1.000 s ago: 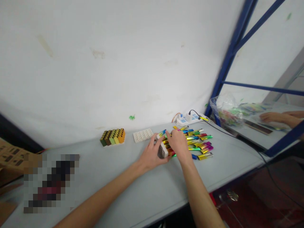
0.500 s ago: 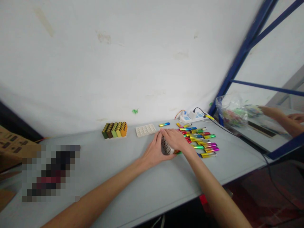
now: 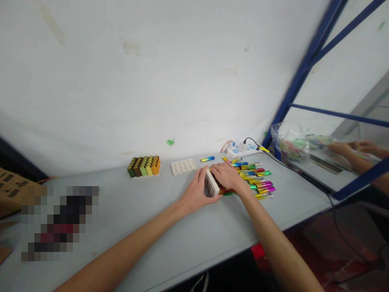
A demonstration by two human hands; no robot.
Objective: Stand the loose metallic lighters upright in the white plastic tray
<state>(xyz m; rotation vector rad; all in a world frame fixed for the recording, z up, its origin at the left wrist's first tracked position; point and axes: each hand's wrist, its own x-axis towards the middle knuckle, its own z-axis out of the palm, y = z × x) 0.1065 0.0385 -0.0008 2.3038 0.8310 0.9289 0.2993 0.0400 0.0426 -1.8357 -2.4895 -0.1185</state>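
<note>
- Perforated tray: white, one, tipped on edge, its holed face turned toward the left palm; probably tilted so that its other side faces the right hand.
- Left hand: clamped on the perforated tray from the left, fingers along the far end, thumb along the near end; a spanning hold, judged to steady the tray while leaving its right side accessible.
- Right hand: on the opposite side of the tray, close to the left hand, laid over shiny pieces; whether the fingers grip one cannot be told. Its place suggests pressing or evening them against the tray.
- Shiny pieces: many, metallic colours, lying on their sides on the counter just right of the right hand, seemingly kept there for short reach.
- Blue-and-gold piece: single, lying beyond the hands, apart from the main group.
- White tray: flat, beyond and left of the hands, seemingly set out of the way.
- Block of upright pieces: green, brown, yellow, orange, in ordered rows, well left of the hands; probably stood so for keeping together.
</note>
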